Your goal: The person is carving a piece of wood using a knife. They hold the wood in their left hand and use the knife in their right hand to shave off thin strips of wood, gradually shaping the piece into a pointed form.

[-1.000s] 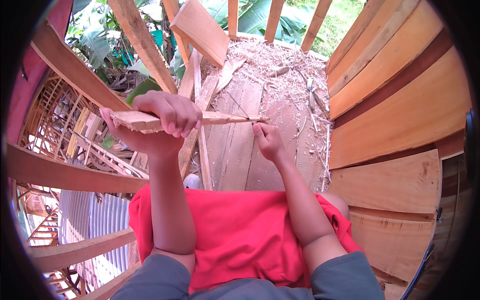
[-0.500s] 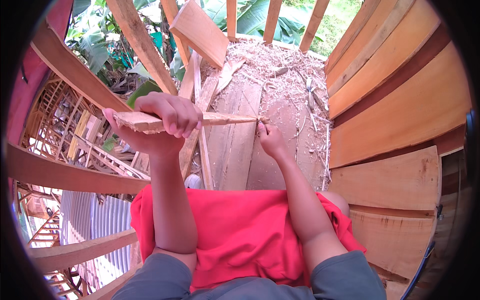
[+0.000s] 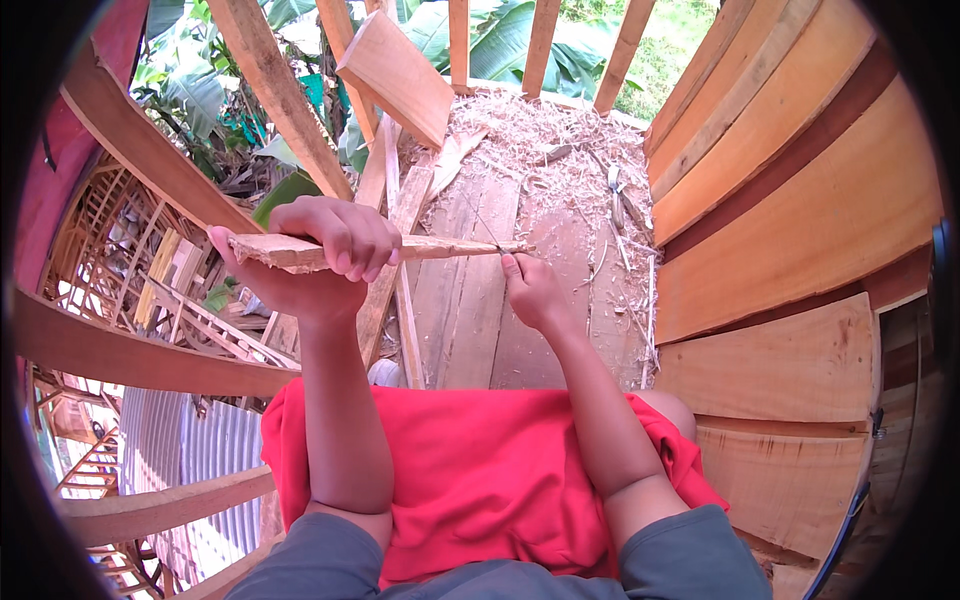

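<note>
A long piece of pale wood (image 3: 440, 246), broad at one end and tapering to a narrow tip, is held level across my front. My left hand (image 3: 325, 240) is wrapped round its broad end. Close to the narrow tip, my right hand (image 3: 536, 290) is closed with the thumb up, just under the wood. From it a thin dark knife blade (image 3: 484, 222), seen nearly edge-on, slants up and away across the wood. The handle is hidden in my fingers. Red cloth (image 3: 480, 470) lies over my lap.
Curly wood shavings (image 3: 560, 140) cover the far plank floor (image 3: 460, 330). A wooden block (image 3: 395, 80) leans at the far left among loose strips (image 3: 408, 325). Slatted rails (image 3: 150, 372) stand on my left, a board wall (image 3: 800, 250) on my right.
My right hand and the knife have shifted a little left along the wood, back from the tip. My left hand keeps its hold almost unmoved.
</note>
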`<state>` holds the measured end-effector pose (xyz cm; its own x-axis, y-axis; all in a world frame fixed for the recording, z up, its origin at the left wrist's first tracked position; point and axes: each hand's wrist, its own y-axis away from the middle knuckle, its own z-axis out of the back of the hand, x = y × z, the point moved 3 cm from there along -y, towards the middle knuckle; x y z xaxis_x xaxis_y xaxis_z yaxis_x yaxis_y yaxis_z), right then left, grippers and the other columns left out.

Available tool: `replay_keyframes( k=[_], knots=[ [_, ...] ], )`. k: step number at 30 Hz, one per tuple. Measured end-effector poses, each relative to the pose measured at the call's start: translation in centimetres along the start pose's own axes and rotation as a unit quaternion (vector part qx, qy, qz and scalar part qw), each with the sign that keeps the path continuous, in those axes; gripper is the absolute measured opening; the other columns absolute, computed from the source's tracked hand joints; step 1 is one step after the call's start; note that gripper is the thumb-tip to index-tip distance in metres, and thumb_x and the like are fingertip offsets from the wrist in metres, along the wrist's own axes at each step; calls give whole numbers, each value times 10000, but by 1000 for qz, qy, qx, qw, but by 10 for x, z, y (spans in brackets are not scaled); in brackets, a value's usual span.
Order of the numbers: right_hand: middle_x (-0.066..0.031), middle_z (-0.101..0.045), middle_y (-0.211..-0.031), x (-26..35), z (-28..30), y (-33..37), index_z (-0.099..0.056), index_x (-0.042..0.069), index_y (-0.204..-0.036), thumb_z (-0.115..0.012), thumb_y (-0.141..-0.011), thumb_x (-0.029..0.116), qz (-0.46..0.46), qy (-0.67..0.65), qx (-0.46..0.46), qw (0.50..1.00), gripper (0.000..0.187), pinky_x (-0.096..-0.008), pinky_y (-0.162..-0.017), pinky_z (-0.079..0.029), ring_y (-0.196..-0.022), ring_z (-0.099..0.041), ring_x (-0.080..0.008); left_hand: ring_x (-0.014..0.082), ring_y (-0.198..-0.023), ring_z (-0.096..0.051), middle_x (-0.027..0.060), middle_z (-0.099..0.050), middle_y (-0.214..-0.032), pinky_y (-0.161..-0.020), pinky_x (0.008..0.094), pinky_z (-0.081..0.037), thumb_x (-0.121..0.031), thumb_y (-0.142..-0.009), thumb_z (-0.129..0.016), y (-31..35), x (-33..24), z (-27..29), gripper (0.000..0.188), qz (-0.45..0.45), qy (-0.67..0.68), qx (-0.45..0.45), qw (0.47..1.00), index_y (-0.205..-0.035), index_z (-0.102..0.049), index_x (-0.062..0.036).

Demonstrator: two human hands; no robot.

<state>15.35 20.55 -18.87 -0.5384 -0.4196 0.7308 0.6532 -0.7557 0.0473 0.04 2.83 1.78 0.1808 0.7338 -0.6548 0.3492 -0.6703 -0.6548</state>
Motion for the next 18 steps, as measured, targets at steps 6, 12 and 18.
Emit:
replay_keyframes(
  k=[6,12,18],
  knots=[
    [-274,-651,-829,-24,-10,-10,-635,-49,-852,-391,-976,356,-65,23,-21,997,489,-503,-771,-472,-865,-632,-437,200,-460,-461,28,-427,-511,-560,370,-427,-808,-838,-149,-4,2,3,831,-2,21,43,999,-572,-465,-87],
    [-262,-660,-953,-24,-2,-9,-652,-37,-942,-378,-973,334,-91,106,13,990,462,-503,-838,-467,-938,-623,-429,199,-494,-481,26,-430,-526,-577,373,-432,-807,-841,-157,-1,2,3,820,3,15,25,1000,-589,-469,-92],
    [-268,-657,-975,-44,-6,-14,-664,-33,-946,-416,-955,340,-130,42,54,989,448,-502,-861,-468,-949,-623,-420,193,-479,-484,22,-454,-523,-569,369,-432,-796,-850,-184,0,3,6,800,8,33,30,999,-581,-474,-101]
  ],
)
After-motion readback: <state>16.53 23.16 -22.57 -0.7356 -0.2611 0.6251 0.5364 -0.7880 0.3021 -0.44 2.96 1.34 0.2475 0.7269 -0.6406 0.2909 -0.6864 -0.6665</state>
